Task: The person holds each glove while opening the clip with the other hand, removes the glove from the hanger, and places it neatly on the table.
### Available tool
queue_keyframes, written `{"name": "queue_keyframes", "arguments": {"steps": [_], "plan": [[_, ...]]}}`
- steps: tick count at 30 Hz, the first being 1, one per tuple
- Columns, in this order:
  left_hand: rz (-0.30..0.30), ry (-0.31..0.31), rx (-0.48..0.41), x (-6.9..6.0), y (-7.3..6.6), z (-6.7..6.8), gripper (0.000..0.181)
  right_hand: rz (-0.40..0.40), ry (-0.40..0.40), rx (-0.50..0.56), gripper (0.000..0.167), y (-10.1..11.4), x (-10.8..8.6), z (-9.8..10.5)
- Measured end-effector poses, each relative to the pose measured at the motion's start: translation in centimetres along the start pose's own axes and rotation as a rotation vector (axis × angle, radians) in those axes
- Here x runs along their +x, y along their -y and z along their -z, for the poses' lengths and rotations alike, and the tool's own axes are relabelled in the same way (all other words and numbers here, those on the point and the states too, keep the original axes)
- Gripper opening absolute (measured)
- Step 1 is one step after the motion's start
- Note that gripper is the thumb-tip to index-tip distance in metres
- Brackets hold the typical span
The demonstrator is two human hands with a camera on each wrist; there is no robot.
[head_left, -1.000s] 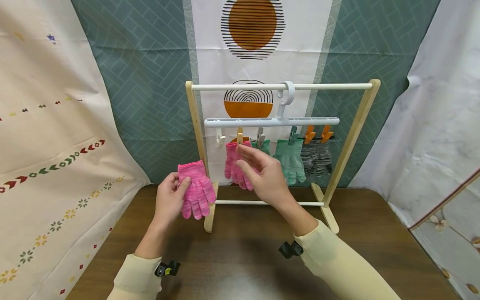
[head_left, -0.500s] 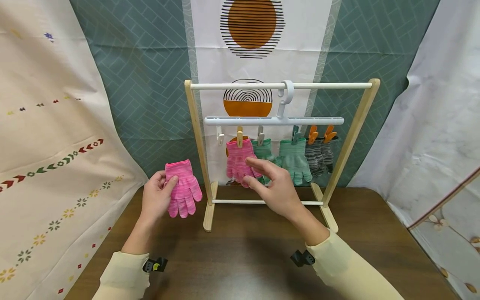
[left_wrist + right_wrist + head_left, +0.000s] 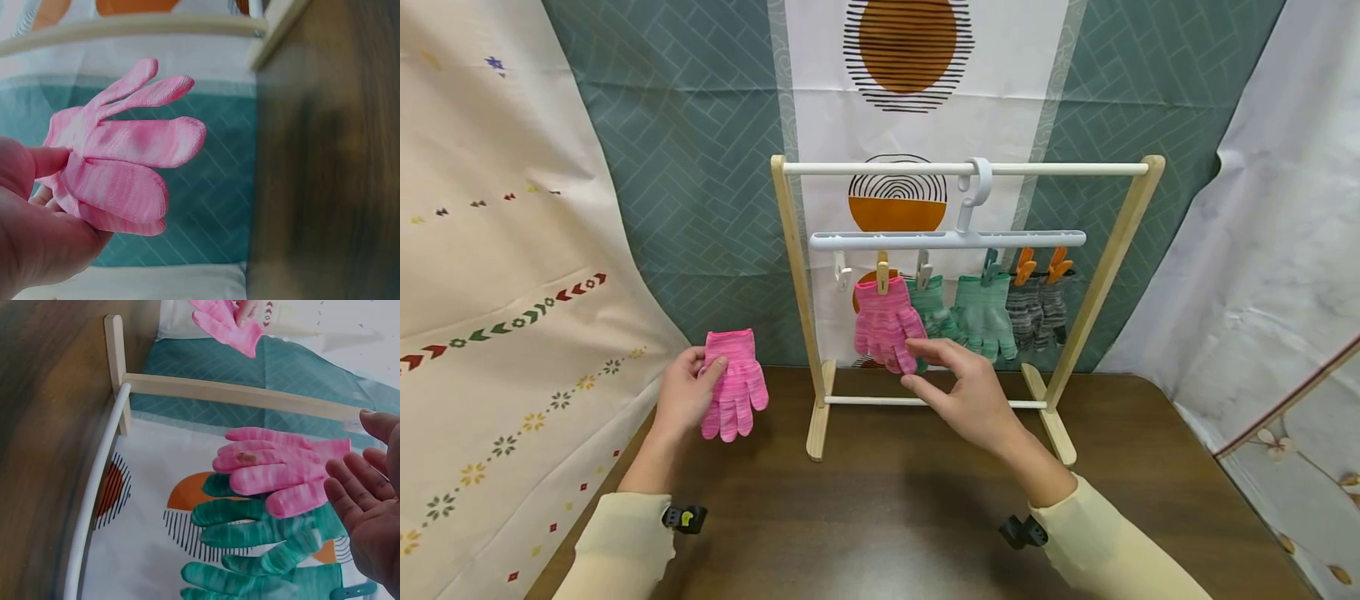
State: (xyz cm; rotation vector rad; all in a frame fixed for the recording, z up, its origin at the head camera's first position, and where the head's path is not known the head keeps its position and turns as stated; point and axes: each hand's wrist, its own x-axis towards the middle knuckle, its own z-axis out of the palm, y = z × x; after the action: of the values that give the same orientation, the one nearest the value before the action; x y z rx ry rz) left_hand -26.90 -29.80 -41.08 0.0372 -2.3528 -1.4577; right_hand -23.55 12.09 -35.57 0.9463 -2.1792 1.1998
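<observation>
A pink knitted glove [image 3: 733, 387] is held up by my left hand [image 3: 685, 396], thumb in front near the cuff and fingers behind. The left wrist view shows that same glove [image 3: 144, 144] with its fingers pointing away from the palm. A second pink glove [image 3: 886, 321] hangs from a tan clothespin [image 3: 883, 273]. In the right wrist view this hanging glove [image 3: 275, 462] has a brownish mark on one finger. My right hand [image 3: 973, 396] is beside its lower fingers, thumb and fingers apart, gripping nothing visible.
A pale hanger bar [image 3: 947, 241] hangs on a wooden rack [image 3: 1135, 208]. Green gloves [image 3: 985, 312] and dark grey gloves [image 3: 1037, 310] are clipped further right. A white clip [image 3: 842, 272] at the left end holds nothing. The rack stands on a brown table [image 3: 865, 500].
My left hand has moved left with the pink glove. My right hand has drawn down and right, away from the tan clothespin, and the hanging glove shows more fully.
</observation>
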Motion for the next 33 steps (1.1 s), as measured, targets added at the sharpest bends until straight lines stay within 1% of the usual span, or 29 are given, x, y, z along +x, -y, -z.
{"name": "queue_keyframes", "arguments": {"steps": [6,9,14,19,23,26,29,33], "plan": [[-0.021,0.041,0.134,1.6,1.9,1.0,0.038,-0.023,0.017,-0.013,0.046,-0.4,-1.2,0.4],[-0.013,0.081,0.172,2.4,2.9,1.3,0.036,-0.053,0.021,-0.02,0.046,-0.6,-1.8,0.6],[0.028,0.156,0.229,3.4,4.5,1.4,0.039,-0.087,0.029,-0.047,0.047,-0.7,-2.6,0.8],[0.08,0.198,0.279,4.0,6.1,1.2,0.047,-0.082,0.035,-0.074,0.047,-1.0,-3.3,0.9],[0.106,0.215,0.316,4.3,7.5,1.2,0.05,-0.051,0.026,-0.084,0.047,-1.2,-3.7,1.0],[0.099,0.216,0.337,4.6,8.8,1.2,0.049,-0.042,0.019,-0.084,0.049,-1.4,-4.0,1.2],[0.082,0.201,0.358,4.8,9.9,1.2,0.046,-0.041,0.012,-0.081,0.05,-1.6,-4.3,1.3],[0.087,0.197,0.408,4.9,11.3,1.0,0.044,-0.05,0.012,-0.08,0.05,-1.8,-4.6,1.5]]}}
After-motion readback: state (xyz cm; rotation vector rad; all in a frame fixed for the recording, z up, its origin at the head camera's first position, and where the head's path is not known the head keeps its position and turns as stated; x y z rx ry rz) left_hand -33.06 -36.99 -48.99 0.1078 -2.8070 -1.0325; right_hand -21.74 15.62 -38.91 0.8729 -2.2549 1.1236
